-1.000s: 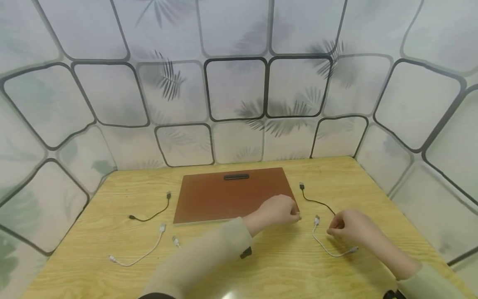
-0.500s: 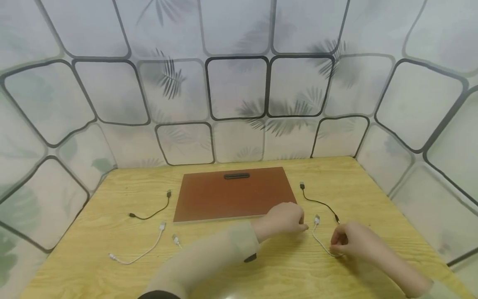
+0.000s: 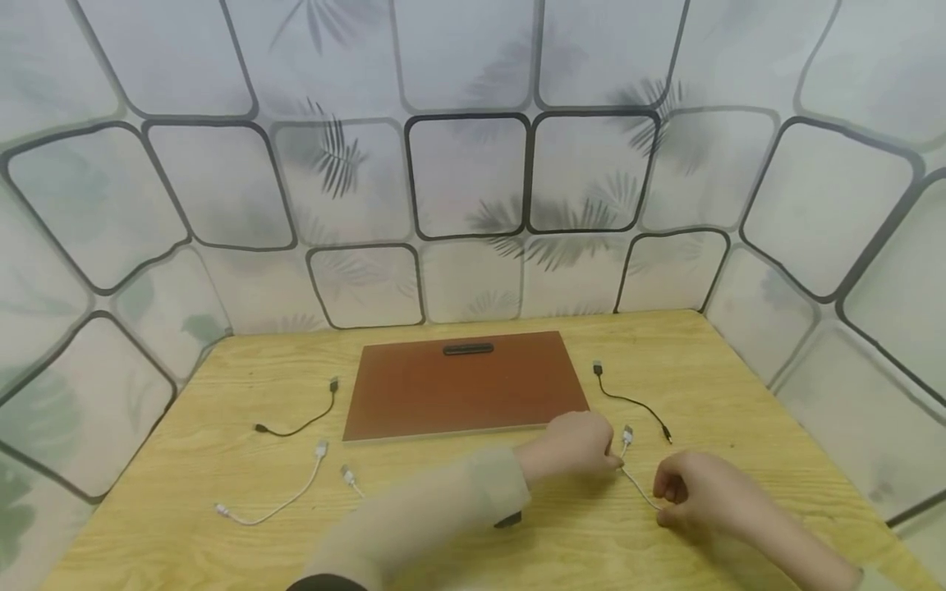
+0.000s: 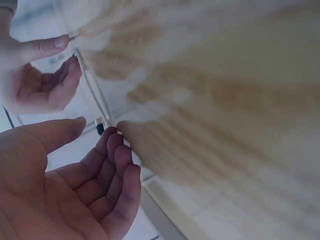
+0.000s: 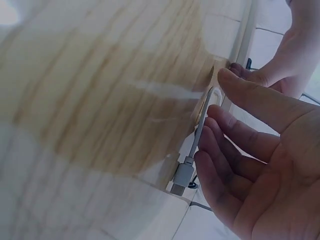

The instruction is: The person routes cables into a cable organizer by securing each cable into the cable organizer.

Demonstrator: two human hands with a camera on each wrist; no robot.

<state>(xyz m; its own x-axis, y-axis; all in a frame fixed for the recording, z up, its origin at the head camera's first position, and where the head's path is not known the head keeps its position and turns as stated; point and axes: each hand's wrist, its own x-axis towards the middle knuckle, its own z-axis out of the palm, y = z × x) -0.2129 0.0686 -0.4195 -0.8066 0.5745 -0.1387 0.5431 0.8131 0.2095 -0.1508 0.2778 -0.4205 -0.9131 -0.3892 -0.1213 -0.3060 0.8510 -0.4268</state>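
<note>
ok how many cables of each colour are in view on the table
black cables: 2
white cables: 3, one partly hidden by the left sleeve
total: 5

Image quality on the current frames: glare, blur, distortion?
Head: patterned wall looks stretched toward the sides, likely wide-angle; soft shadow below the right hand. Left wrist: hazy, with pale washed-out patches on the tabletop; right hand softer than the nearer left hand. Right wrist: bright glare spot top left; tabletop hazy too, white cable plug still readable.
</note>
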